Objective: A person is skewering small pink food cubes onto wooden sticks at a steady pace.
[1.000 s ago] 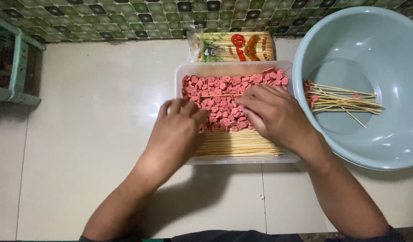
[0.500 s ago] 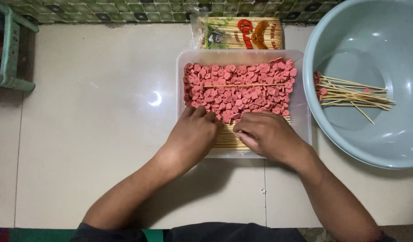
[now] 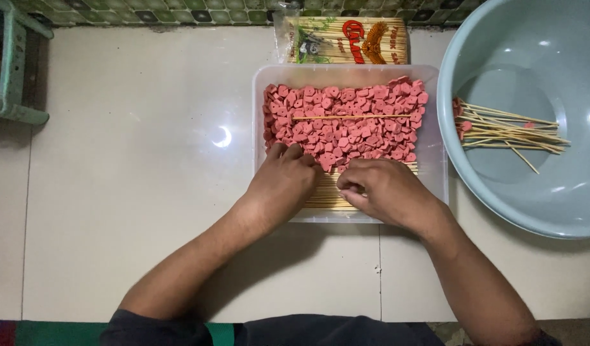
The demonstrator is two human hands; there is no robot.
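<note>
Sausage slices, pink and round, fill the far part of a clear plastic tray that sits on the pale tiled floor; this tray serves as the landmark.

Head view: a layer of bare bamboo skewers lies in the tray's near part, and one single skewer rests across the top of the slices. The left hand lies palm down at the near edge of the slices, fingers spread over them and the skewers; its grip looks loose, and whether it holds anything I cannot tell. The right hand, just beside it, has its fingertips pinched together low over the skewers, seemingly closed on something small, though what it grips is hidden. Right of the tray stands a large pale blue basin holding a few skewers with slices on their ends. Beyond the tray lies a packet of skewers; far to the left is a green stool.

By my judgement the step in hand is picking up a skewer and slices for threading. The next move calls for a firm pinch on one stick and a slice centred on its point.
</note>
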